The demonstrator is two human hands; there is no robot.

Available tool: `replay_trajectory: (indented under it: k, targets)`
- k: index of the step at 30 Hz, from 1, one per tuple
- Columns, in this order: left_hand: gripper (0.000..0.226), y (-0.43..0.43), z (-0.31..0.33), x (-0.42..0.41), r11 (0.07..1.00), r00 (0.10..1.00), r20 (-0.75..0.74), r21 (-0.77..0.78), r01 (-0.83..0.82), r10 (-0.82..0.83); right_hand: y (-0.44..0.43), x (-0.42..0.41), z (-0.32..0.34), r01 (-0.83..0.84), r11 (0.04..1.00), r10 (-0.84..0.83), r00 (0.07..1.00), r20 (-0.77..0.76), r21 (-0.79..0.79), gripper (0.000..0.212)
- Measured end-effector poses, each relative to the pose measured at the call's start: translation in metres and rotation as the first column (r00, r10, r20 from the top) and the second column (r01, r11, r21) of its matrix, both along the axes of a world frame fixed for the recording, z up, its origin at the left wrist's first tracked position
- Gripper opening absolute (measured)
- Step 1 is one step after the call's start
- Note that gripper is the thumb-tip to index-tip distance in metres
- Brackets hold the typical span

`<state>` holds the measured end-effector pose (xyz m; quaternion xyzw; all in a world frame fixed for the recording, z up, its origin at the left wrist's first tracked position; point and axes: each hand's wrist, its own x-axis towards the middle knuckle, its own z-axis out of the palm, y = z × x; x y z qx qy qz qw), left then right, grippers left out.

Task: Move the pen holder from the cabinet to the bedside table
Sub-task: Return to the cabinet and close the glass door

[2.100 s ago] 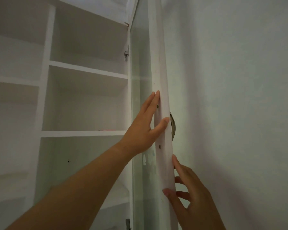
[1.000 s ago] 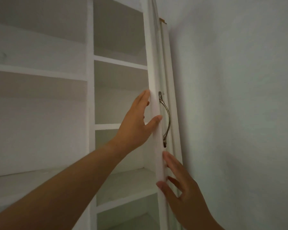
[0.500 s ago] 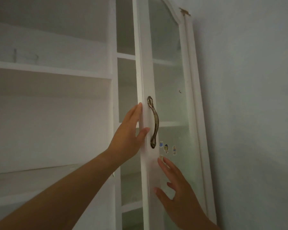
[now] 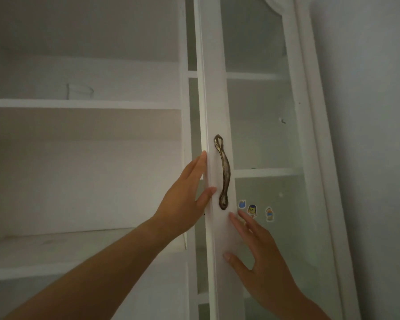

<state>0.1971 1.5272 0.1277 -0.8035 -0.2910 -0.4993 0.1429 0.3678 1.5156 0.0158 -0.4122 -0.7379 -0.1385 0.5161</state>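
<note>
A: Head view, looking up at a tall white wooden cabinet (image 4: 183, 125) with open shelves on the left and a glass-panelled white door (image 4: 219, 107) on the right.

B: Left hand (image 4: 183, 204) up on the door's left edge. Fingers spread wide and straight, running up behind the edge, thumb tip pressed on the front face just left of the handle. Nothing held.

A: Handle there: a curved bronze metal pull (image 4: 223, 172), upright on the door's left stile. Not touched by either hand.

B: Right hand (image 4: 261, 264) lower down and nearer, palm toward the door, fingers fanned wide. Fingertips (image 4: 232, 215) laid flat on the white stile just below the bronze pull. Empty as well.

A: Three small cartoon stickers (image 4: 252, 210) on the glass, just right of those fingertips. Shelves visible through the pane behind them.

B: And the pen holder?

A: Far up on the left, on an upper open shelf (image 4: 83, 103): a pale, translucent, round cup-like container (image 4: 80, 91), standing upright near the back. Only the top part visible above the shelf edge; probably the pen holder, contents impossible to make out. Well apart from both hands.

B: Plain grey-white wall (image 4: 367, 135) on the right of the cabinet. Dim light all over.
</note>
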Motion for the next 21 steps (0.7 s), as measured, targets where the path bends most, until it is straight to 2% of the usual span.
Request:
replay_trajectory:
  k: [7,12,21]
  targets:
    - [0.069,0.007,-0.052,0.008,0.993,0.993,-0.009,0.016,-0.119,0.119,0.024,0.023,-0.004,-0.017,1.000,0.019,0.996,0.085,-0.023,0.071]
    - [0.064,0.017,-0.059,0.009,0.987,0.986,0.036,0.005,-0.163,0.162,0.042,0.025,-0.007,0.014,1.000,-0.011,0.988,0.154,-0.021,0.074]
    - [0.083,0.030,-0.077,-0.001,0.932,0.927,-0.120,-0.041,-0.361,0.354,0.076,0.021,-0.012,0.139,0.990,-0.136,0.960,0.245,0.006,0.080]
